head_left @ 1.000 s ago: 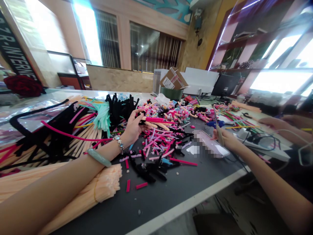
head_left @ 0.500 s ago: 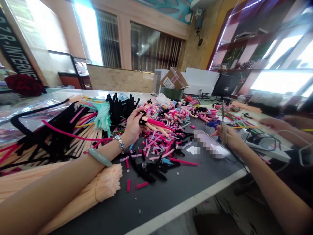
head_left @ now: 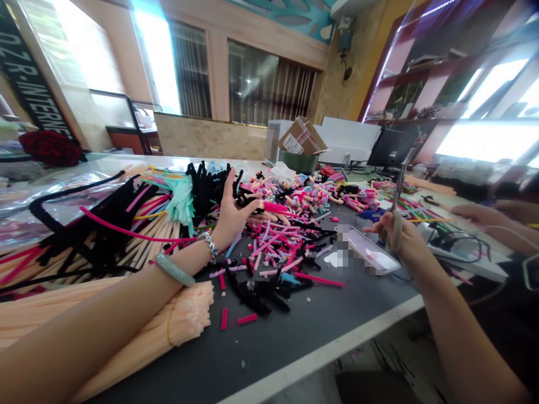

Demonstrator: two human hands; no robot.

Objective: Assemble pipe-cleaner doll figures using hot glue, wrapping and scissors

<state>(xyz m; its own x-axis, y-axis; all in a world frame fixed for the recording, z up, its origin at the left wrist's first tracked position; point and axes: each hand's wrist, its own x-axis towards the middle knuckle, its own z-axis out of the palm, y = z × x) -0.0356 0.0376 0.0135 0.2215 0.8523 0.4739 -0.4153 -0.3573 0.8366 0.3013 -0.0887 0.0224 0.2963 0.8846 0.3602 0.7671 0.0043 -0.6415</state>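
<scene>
My left hand (head_left: 233, 216) is over the heap, its index finger raised and its thumb stretched to the right. Its other fingers are partly hidden, curled around a black, pink and beige pipe-cleaner piece (head_left: 273, 207). Scissors (head_left: 399, 185) stand blades up in my right hand (head_left: 398, 233), with the handle loop around the fingers. Under my left hand lies a litter of cut pipe-cleaner bits (head_left: 269, 247) in pink, lilac and black. Small pink pipe-cleaner figures (head_left: 303, 193) are piled behind it.
Bundles of beige pipe cleaners (head_left: 185, 320), black ones (head_left: 101, 213) and mint ones (head_left: 181, 196) lie on the left. A phone (head_left: 373, 249) is near my right hand. Another person's hand (head_left: 475, 216) is at the right, beside cables. A cardboard box (head_left: 303, 137) stands behind.
My left index finger has lifted and my thumb has spread away from the pipe-cleaner piece. My right hand has moved slightly right, with the scissors tilting to the right.
</scene>
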